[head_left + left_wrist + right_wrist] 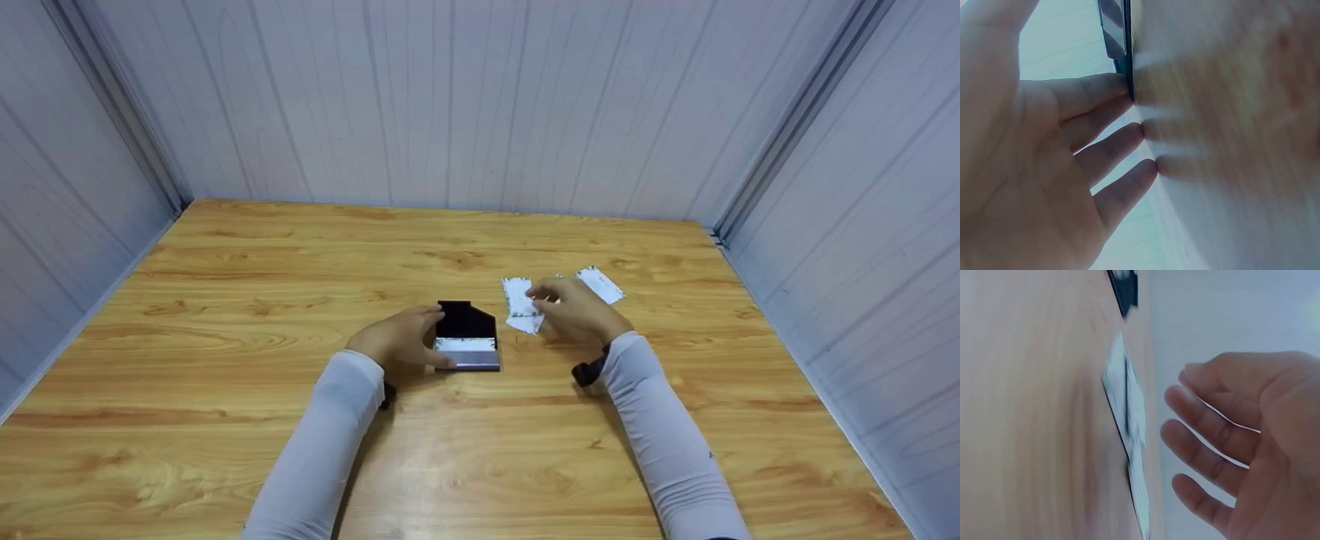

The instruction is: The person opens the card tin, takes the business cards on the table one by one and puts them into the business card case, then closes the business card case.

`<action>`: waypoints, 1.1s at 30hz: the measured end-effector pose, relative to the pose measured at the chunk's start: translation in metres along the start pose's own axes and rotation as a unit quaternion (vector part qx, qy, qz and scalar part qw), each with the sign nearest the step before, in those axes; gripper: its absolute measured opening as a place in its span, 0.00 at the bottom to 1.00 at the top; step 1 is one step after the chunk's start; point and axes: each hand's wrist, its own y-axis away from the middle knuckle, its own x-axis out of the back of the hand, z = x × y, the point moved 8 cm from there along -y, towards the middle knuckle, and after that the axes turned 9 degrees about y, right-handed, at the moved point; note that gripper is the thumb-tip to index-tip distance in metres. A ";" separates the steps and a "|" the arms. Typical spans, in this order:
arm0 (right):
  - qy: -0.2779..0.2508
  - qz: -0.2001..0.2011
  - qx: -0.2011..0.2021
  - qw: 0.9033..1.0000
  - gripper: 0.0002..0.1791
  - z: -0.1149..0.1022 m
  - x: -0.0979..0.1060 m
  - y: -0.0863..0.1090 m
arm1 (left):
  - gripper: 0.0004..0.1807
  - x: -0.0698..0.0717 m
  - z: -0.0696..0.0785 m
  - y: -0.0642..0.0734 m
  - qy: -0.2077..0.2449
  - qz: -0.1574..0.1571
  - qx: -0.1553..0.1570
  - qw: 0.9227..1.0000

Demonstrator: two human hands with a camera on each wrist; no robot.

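Observation:
A black card holder (465, 322) with a shiny metal front strip lies on the wooden table, a white card (472, 344) showing behind the strip. My left hand (401, 337) holds its left side, thumb at the front strip and index finger at the far corner. In the left wrist view the other fingertips rest on the table beside the holder's dark edge (1130, 56). Over the loose white cards (517, 296) to the right hovers my right hand (574, 307), fingers loosely bent and nothing between them. From the right wrist view, the cards (1135, 408) lie below the fingertips.
One more white card (600, 284) lies farther right, past the right hand. The wooden table (225, 300) is bounded by a pale panelled back wall (450, 105) and side walls. Dark wrist devices (590, 371) sit under both wrists.

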 end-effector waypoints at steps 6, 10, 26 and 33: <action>0.008 0.047 -0.055 0.997 0.18 0.033 0.022 0.007 | 0.56 0.000 0.000 -0.001 -0.003 0.000 -0.003 1.000; -0.001 0.074 -0.089 0.993 0.18 0.053 0.035 0.015 | 0.56 0.001 0.001 0.000 -0.001 0.000 -0.006 1.000; -0.006 0.098 -0.188 0.977 0.27 0.105 0.053 0.035 | 0.55 0.003 0.005 0.003 0.006 0.003 -0.007 1.000; 0.014 0.109 -0.203 0.973 0.17 0.114 0.051 0.037 | 0.56 0.002 0.004 0.003 0.006 0.004 -0.002 1.000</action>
